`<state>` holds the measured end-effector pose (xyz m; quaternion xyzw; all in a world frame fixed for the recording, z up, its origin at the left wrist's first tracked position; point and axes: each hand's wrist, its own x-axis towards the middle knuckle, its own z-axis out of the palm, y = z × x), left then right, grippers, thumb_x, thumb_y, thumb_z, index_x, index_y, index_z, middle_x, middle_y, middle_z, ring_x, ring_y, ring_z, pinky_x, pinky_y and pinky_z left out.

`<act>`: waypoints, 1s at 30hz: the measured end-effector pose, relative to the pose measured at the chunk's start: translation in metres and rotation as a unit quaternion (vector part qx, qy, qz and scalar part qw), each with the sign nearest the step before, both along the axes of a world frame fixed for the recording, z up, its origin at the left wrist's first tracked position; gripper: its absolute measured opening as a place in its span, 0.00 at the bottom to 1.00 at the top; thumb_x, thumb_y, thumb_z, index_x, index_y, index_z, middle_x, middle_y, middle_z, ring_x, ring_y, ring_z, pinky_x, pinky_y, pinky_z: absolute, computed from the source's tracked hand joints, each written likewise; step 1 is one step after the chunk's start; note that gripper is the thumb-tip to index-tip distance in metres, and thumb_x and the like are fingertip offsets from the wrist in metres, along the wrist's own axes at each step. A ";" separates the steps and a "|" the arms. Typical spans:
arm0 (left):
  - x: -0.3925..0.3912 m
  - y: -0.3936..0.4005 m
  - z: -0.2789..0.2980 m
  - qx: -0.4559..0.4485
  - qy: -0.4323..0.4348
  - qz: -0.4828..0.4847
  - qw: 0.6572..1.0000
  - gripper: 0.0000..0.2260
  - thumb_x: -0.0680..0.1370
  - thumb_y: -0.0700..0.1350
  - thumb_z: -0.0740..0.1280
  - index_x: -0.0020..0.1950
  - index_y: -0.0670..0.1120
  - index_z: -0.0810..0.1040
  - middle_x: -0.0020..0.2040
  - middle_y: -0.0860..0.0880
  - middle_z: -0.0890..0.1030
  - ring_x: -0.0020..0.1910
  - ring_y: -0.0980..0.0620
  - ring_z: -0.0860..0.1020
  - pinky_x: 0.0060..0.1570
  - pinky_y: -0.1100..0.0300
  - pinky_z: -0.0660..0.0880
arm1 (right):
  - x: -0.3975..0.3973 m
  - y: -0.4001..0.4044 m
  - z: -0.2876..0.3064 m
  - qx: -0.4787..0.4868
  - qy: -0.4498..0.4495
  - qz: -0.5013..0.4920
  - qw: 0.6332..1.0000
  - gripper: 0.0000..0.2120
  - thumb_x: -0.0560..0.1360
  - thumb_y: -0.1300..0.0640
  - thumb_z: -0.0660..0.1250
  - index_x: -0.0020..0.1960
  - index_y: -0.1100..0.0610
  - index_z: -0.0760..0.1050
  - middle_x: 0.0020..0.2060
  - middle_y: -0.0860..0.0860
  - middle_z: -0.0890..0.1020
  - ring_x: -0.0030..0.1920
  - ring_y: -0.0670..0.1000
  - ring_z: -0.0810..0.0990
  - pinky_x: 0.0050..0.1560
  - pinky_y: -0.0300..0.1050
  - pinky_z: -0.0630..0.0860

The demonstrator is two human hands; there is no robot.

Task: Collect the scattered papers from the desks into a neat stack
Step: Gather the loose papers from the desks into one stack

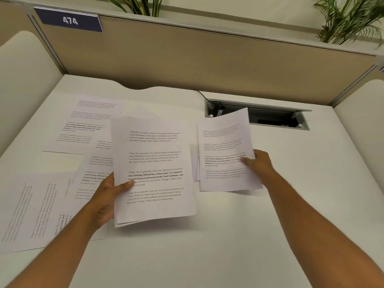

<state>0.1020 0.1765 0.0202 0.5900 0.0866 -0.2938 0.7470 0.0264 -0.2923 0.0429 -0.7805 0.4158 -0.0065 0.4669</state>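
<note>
My left hand (105,201) pinches a small stack of white printed paper sheets (153,171) at its left edge, thumb on top over the text, fingers underneath. The stack is lifted off the white desk surface (207,246), casting a shadow below its bottom edge; sheet edges slightly offset at the lower left corner. My right hand (258,164) grips a second bunch of white printed sheets (225,150) at its right edge, thumb on top; its upper corner overlaps the open grey cable tray recess (276,117) in the desk. Cannot tell if this bunch is fully off the desk. A narrow gap separates the two bunches.

Loose sheets remain on the left: one white printed page (89,121) flat near the back left, another (93,175) partly hidden under my left-hand stack, and a sideways page (39,210) near the left desk edge.

Front and right of the desk are bare, open room. Beige partition panel (207,59) walls off the back, with a blue tag reading 474 (69,20).
</note>
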 end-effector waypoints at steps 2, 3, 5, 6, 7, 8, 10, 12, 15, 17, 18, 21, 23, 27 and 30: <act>0.002 0.001 -0.002 0.001 0.000 0.005 1.000 0.24 0.80 0.36 0.72 0.76 0.50 0.80 0.67 0.44 0.89 0.60 0.40 0.90 0.50 0.44 0.89 | -0.014 -0.003 0.010 0.020 -0.059 0.000 0.998 0.11 0.78 0.58 0.76 0.59 0.56 0.84 0.57 0.55 0.88 0.51 0.56 0.88 0.55 0.53 0.84; 0.003 0.002 -0.003 0.002 0.000 0.008 1.000 0.23 0.82 0.36 0.72 0.76 0.51 0.80 0.67 0.44 0.89 0.61 0.40 0.90 0.50 0.43 0.89 | -0.022 -0.003 0.017 0.030 -0.083 -0.007 0.996 0.10 0.78 0.56 0.76 0.58 0.54 0.84 0.55 0.53 0.88 0.49 0.54 0.88 0.54 0.52 0.84; 0.004 0.003 -0.005 0.005 0.001 0.013 1.000 0.21 0.83 0.35 0.71 0.74 0.52 0.81 0.67 0.45 0.89 0.61 0.40 0.89 0.50 0.43 0.89 | -0.036 0.001 0.032 0.053 -0.120 -0.024 0.991 0.07 0.78 0.54 0.76 0.56 0.50 0.84 0.51 0.46 0.90 0.48 0.52 0.90 0.50 0.47 0.86; 0.005 0.002 -0.005 0.006 0.002 0.015 1.000 0.20 0.83 0.35 0.71 0.73 0.52 0.82 0.66 0.45 0.90 0.62 0.39 0.89 0.50 0.43 0.89 | -0.041 0.007 0.041 0.063 -0.131 -0.027 0.989 0.05 0.78 0.53 0.76 0.54 0.47 0.85 0.48 0.42 0.90 0.47 0.49 0.90 0.45 0.42 0.86; 0.004 0.001 -0.006 0.007 0.003 0.017 1.000 0.20 0.83 0.35 0.71 0.73 0.52 0.82 0.66 0.44 0.90 0.62 0.38 0.89 0.50 0.43 0.89 | -0.046 0.015 0.049 0.073 -0.141 -0.026 0.987 0.03 0.78 0.52 0.75 0.52 0.45 0.85 0.46 0.39 0.90 0.46 0.47 0.90 0.41 0.38 0.85; 0.004 0.000 -0.006 0.007 0.005 0.020 1.000 0.21 0.84 0.35 0.71 0.74 0.51 0.81 0.66 0.44 0.89 0.63 0.37 0.88 0.51 0.43 0.89 | -0.049 0.025 0.055 0.082 -0.148 -0.022 0.985 0.03 0.78 0.51 0.75 0.51 0.44 0.85 0.46 0.38 0.90 0.46 0.46 0.90 0.40 0.37 0.84; 0.002 -0.004 -0.005 0.002 0.007 0.025 1.000 0.22 0.84 0.35 0.71 0.77 0.50 0.80 0.67 0.43 0.89 0.65 0.36 0.87 0.52 0.43 0.89 | -0.052 0.049 0.061 0.101 -0.157 -0.002 0.982 0.04 0.78 0.49 0.75 0.53 0.45 0.85 0.48 0.40 0.90 0.46 0.46 0.90 0.42 0.41 0.85; -0.001 -0.010 -0.001 -0.003 0.005 0.019 1.000 0.23 0.84 0.35 0.71 0.78 0.49 0.79 0.67 0.43 0.89 0.64 0.36 0.88 0.52 0.42 0.89 | -0.053 0.081 0.060 0.122 -0.162 0.035 0.979 0.09 0.78 0.49 0.75 0.57 0.49 0.85 0.52 0.44 0.90 0.48 0.49 0.91 0.46 0.46 0.87; -0.006 -0.017 0.006 -0.016 0.006 0.009 1.000 0.22 0.84 0.35 0.71 0.77 0.49 0.79 0.67 0.42 0.89 0.62 0.38 0.89 0.53 0.41 0.89 | -0.049 0.131 0.049 0.152 -0.158 0.074 0.973 0.11 0.79 0.50 0.74 0.60 0.52 0.84 0.53 0.47 0.90 0.49 0.51 0.91 0.49 0.49 0.87; -0.010 -0.020 0.010 -0.026 -0.001 0.001 1.000 0.22 0.84 0.37 0.72 0.78 0.49 0.79 0.68 0.42 0.89 0.63 0.38 0.89 0.56 0.39 0.88 | -0.045 0.157 0.041 0.175 -0.154 0.076 0.970 0.10 0.81 0.52 0.73 0.61 0.53 0.84 0.53 0.48 0.90 0.51 0.52 0.90 0.52 0.51 0.87; -0.013 -0.021 0.013 -0.028 -0.007 -0.004 1.000 0.23 0.82 0.39 0.73 0.78 0.49 0.79 0.68 0.42 0.89 0.65 0.38 0.88 0.58 0.39 0.88 | -0.042 0.167 0.038 0.184 -0.149 0.074 0.969 0.10 0.81 0.53 0.72 0.61 0.54 0.83 0.54 0.49 0.90 0.52 0.53 0.90 0.54 0.53 0.87; -0.021 -0.018 0.019 -0.012 -0.029 -0.009 0.999 0.24 0.79 0.47 0.76 0.75 0.54 0.82 0.66 0.46 0.90 0.64 0.42 0.89 0.55 0.45 0.89 | -0.035 0.186 0.030 0.188 -0.135 0.078 0.970 0.13 0.79 0.54 0.75 0.61 0.54 0.77 0.54 0.52 0.89 0.51 0.54 0.90 0.53 0.55 0.86; -0.024 -0.012 0.018 -0.008 -0.026 0.011 1.000 0.19 0.83 0.49 0.73 0.75 0.56 0.82 0.66 0.47 0.90 0.65 0.42 0.88 0.57 0.43 0.88 | -0.031 0.197 0.027 0.178 -0.130 0.090 0.971 0.16 0.77 0.55 0.78 0.59 0.50 0.73 0.51 0.48 0.90 0.46 0.49 0.90 0.45 0.46 0.86; -0.027 0.008 0.018 -0.053 0.019 0.057 0.997 0.23 0.84 0.59 0.67 0.79 0.56 0.78 0.71 0.48 0.87 0.70 0.43 0.86 0.68 0.36 0.82 | -0.021 0.220 0.020 0.149 -0.138 0.117 0.972 0.27 0.75 0.54 0.79 0.65 0.40 0.68 0.46 0.36 0.89 0.46 0.42 0.89 0.41 0.36 0.84; -0.029 0.024 0.013 0.000 -0.018 0.064 0.998 0.21 0.81 0.47 0.75 0.74 0.54 0.81 0.69 0.47 0.89 0.64 0.44 0.89 0.57 0.44 0.88 | -0.012 0.238 0.015 0.123 -0.139 0.144 0.972 0.26 0.75 0.54 0.78 0.69 0.46 0.72 0.55 0.43 0.88 0.51 0.46 0.89 0.52 0.47 0.86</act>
